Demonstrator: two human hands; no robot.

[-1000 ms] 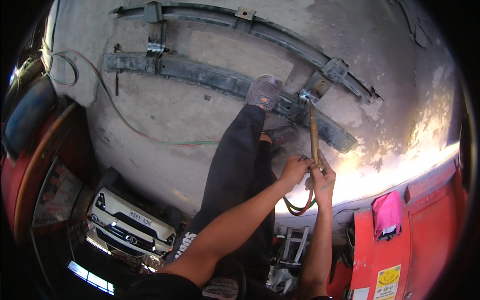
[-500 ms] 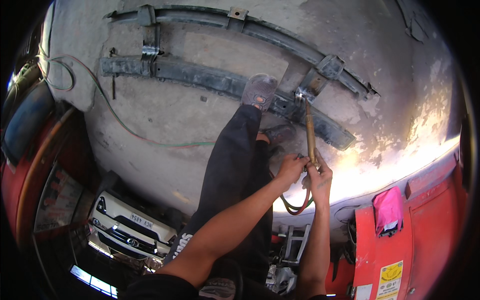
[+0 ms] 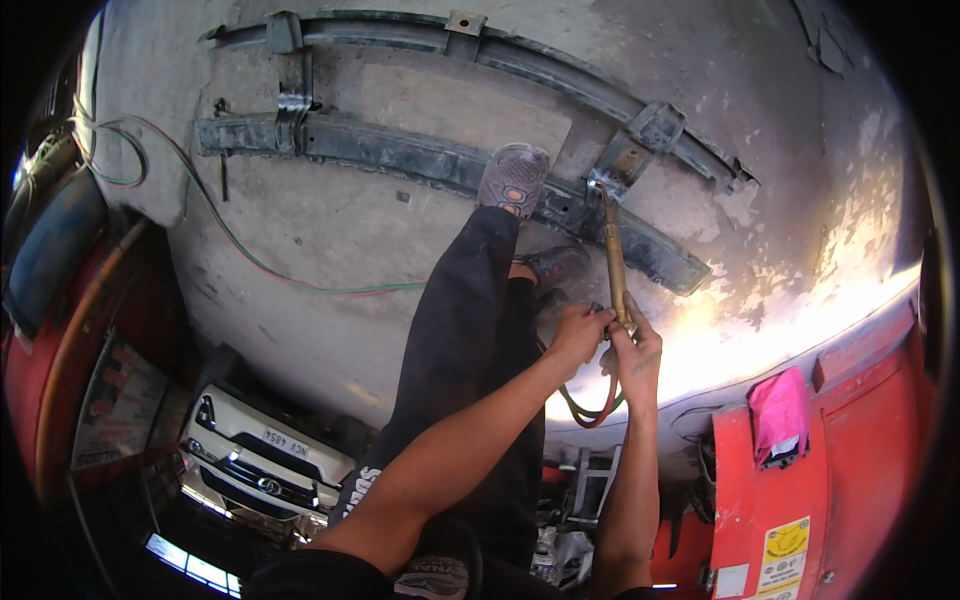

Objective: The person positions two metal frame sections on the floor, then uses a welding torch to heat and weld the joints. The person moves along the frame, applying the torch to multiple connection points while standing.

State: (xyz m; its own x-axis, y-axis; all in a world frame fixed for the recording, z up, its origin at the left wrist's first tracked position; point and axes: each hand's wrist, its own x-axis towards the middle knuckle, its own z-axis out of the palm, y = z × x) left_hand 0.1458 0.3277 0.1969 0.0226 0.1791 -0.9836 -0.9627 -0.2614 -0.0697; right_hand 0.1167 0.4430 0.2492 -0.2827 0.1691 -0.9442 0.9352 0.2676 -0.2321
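Note:
My right hand [image 3: 638, 362] is closed round the rear end of a long brass gas torch [image 3: 615, 262]. Its thin tip points away from me, at the joint between a steel bracket [image 3: 622, 160] and the nearer bar [image 3: 405, 158] of a dark metal bumper frame. A small bright spot shows at that joint. My left hand [image 3: 580, 335] is closed, its fingertips pressed at the torch's rear end by the valves; a small dark piece shows by the fingers. Red and green hoses [image 3: 597, 418] hang below the hands. My shoe [image 3: 515, 175] rests on the nearer bar.
The frame's farther curved bar [image 3: 560, 80] lies on the concrete floor. A hose pair [image 3: 235, 235] runs along the floor at the left. Behind are a white vehicle front [image 3: 265, 450], a red cabinet [image 3: 765, 500] and a pink cloth [image 3: 778, 415].
The torch tip has shifted slightly left and farther along the joint, and the whole view has moved a little. Both hands keep nearly the same hold.

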